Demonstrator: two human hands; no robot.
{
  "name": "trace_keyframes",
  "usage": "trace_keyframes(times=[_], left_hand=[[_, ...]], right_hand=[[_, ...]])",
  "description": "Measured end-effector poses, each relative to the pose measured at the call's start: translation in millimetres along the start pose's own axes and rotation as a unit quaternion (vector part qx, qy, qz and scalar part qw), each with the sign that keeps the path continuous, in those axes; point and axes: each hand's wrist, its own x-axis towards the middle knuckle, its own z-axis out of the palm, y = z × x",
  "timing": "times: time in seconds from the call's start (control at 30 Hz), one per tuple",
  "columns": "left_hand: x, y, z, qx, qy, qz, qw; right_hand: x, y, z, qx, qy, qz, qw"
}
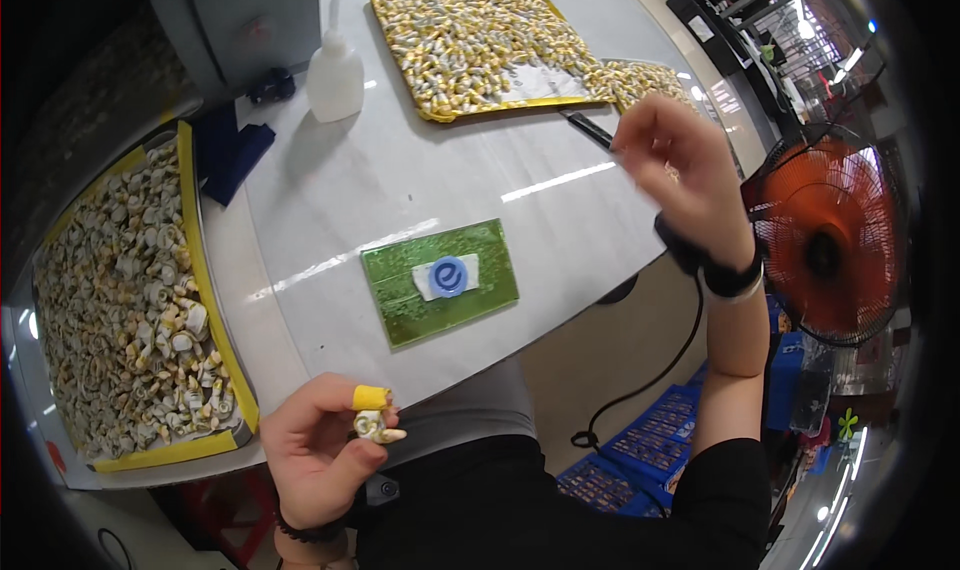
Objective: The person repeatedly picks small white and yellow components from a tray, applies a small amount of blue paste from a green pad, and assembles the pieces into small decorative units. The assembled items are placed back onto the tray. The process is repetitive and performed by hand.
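Note:
My left hand point(318, 448) is at the lower left, near the table's front edge. Yellow tape wraps its index fingertip. Thumb and fingers pinch a small whitish, shell-like piece point(370, 427) with a pale pointed end. Raised at the right, past the table's edge, is my right hand point(680, 165), its fingers curled in and slightly blurred; what they hold, if anything, I cannot make out. Between the hands on the table lies a green rectangular pad point(405, 305), bearing a white patch and a round blue piece point(447, 278) with a dark spiral mark.
A yellow-edged tray point(190, 270) of greyish shell-like pieces stands left. Another tray point(436, 119) of yellow-and-white pieces is at the back, beside a smaller heap point(635, 80). A white squeeze bottle point(336, 82) stands upright. An orange fan point(825, 240) and blue crates point(655, 430) are right.

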Motion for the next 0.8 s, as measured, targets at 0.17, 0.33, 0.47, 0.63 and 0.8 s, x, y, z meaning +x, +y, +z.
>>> trace_keyframes(times=[0.17, 0.33, 0.47, 0.63, 0.8], left_hand=[[1, 3, -1, 0.01, -0.012, -0.009, 1.0], [1, 3, -4, -0.002, -0.016, -0.005, 1.0], [3, 0, -4, 0.01, -0.011, 0.003, 1.0], [3, 3, 2, 0.011, 0.026, -0.015, 0.999], [-1, 0, 8, 0.042, 0.052, 0.026, 0.997]], right_hand=[[-10, -23, 54, 0.061, -0.188, -0.075, 0.977], [-4, -25, 67, -0.027, -0.202, -0.16, 0.966], [1, -17, 74, -0.08, -0.184, -0.24, 0.95], [0, -18, 82, -0.096, -0.196, -0.239, 0.946], [-5, -24, 86, -0.112, -0.154, -0.242, 0.951]])
